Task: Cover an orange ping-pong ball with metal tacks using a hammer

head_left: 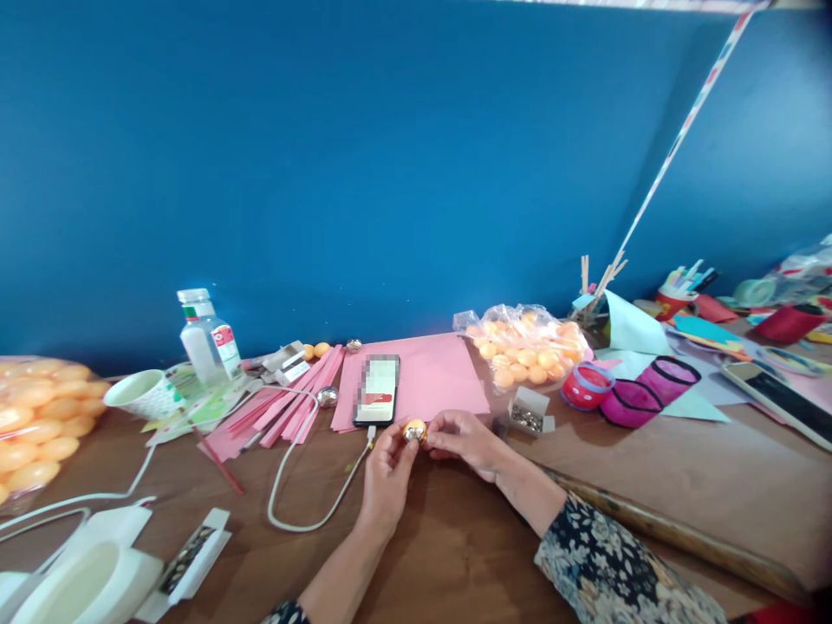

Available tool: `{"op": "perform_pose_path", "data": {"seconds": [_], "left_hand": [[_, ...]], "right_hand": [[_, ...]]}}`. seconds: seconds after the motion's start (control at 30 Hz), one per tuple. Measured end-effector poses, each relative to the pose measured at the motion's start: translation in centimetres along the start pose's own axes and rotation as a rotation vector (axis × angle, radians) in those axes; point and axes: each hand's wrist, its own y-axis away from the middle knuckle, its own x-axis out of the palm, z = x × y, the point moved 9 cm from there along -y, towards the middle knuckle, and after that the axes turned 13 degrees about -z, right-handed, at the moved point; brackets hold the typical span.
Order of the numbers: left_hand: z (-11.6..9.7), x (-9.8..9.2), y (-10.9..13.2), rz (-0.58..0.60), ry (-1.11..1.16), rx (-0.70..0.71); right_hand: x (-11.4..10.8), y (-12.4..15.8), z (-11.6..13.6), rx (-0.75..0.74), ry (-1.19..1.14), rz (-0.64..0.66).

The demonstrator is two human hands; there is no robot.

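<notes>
Between the fingers of my left hand [388, 464] is a small orange ball [414, 425], its lower front covered with shiny silver pieces that look like thumbtack heads. My right hand [464, 440] is pinched closed at the ball's right side; anything in its fingertips is too small to make out. Just beyond the ball lies a phone [377, 390] with its screen lit, resting on pink paper [442, 373]. To the right of my right hand stands an open little white box [529, 412] of small metal tacks. Two silver-covered balls, one of them this ball [328, 397], lie left of the phone.
Bags of orange balls sit at the far left [45, 425] and back right [529, 351]. A glass bottle [211, 342] and a paper cup [144, 394] stand at left. A white cable [276, 494] loops across the table. A wooden stick [663, 524] lies by my right forearm.
</notes>
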Motion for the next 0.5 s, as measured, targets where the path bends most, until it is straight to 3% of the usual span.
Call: {"op": "perform_pose_path", "data": {"seconds": [0.5], "left_hand": [[0.42,-0.02,0.0,-0.001,0.026,-0.005]], "right_hand": [[-0.49,-0.38,-0.68,0.029,0.008,-0.052]]}}
